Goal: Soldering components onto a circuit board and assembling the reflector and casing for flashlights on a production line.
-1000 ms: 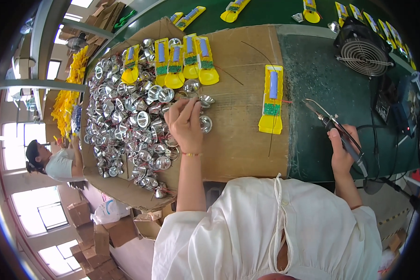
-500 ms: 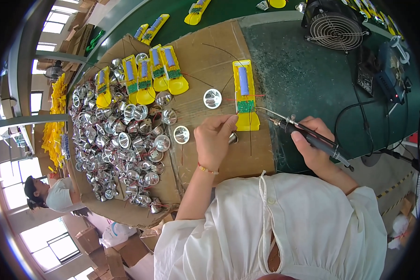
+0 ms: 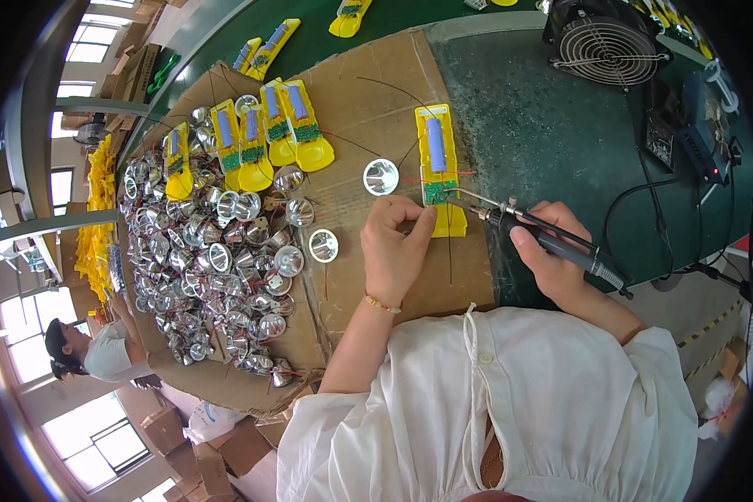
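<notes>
While gripping the soldering iron (image 3: 565, 247) in the curled right hand (image 3: 552, 266), pinching thumb against forefinger with the left hand (image 3: 400, 251), on what, impossible to tell. Angling the iron's tip in at the green circuit board (image 3: 433, 194), seated in the yellow casing (image 3: 452, 222), laid flat on the cardboard (image 3: 368, 100) between both hands, with a blue cell (image 3: 436, 146) beyond the board. Just left of the left hand, a reflector cup (image 3: 324, 246); farther up, beside the casing, another cup (image 3: 381, 177). Off left, a heap of silver reflectors (image 3: 217, 255), topped at the back by a row of yellow casings (image 3: 255, 176). Across the green bench (image 3: 560, 167), a caged fan (image 3: 608, 52), and well off left, a person in white (image 3: 113, 353).
</notes>
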`<state>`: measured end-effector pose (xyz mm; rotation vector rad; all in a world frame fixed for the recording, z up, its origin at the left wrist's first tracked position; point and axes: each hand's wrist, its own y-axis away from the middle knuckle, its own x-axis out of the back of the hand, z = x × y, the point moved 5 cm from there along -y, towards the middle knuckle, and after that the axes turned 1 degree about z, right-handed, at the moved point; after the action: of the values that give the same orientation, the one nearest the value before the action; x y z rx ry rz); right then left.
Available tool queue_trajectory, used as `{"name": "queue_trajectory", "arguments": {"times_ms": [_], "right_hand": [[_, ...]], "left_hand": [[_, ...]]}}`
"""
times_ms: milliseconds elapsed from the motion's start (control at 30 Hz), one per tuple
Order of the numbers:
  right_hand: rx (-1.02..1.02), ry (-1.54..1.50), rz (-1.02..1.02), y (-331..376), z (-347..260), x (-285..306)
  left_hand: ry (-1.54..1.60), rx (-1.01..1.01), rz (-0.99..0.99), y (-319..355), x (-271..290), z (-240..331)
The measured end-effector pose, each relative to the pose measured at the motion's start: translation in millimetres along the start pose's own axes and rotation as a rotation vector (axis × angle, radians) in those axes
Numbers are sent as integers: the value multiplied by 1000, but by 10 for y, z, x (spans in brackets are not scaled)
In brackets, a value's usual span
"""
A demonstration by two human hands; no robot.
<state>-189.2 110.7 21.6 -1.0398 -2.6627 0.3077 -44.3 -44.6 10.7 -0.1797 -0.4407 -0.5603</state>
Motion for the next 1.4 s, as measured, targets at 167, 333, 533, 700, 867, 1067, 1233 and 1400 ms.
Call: {"name": "queue_trajectory", "arguments": {"times_ms": [167, 333, 533, 700, 867, 1067, 1233, 1400], "right_hand": [[-22, -61, 37, -35, 9, -22], [-94, -81, 1, -17, 39, -66], [-94, -89, 71, 40, 76, -11], [-74, -68, 50, 48, 48, 23], [-87, -63, 48, 76, 72, 35], [-84, -76, 54, 84, 78, 77], [-87, -99, 26, 68, 58, 54], [-99, -95, 13, 63, 55, 36]], "left_hand": [[-33, 78, -26, -25, -26, -33], [-63, 73, -22, -44, -27, -35], [-45, 95, -30, -39, -23, -20], [-39, 88, -28, -44, -23, -27], [-25, 93, -30, -35, -20, -40], [120, 9, 85, 75, 90, 47], [49, -32, -33, 26, -38, 56], [-112, -70, -43, -18, -68, 89]]}}
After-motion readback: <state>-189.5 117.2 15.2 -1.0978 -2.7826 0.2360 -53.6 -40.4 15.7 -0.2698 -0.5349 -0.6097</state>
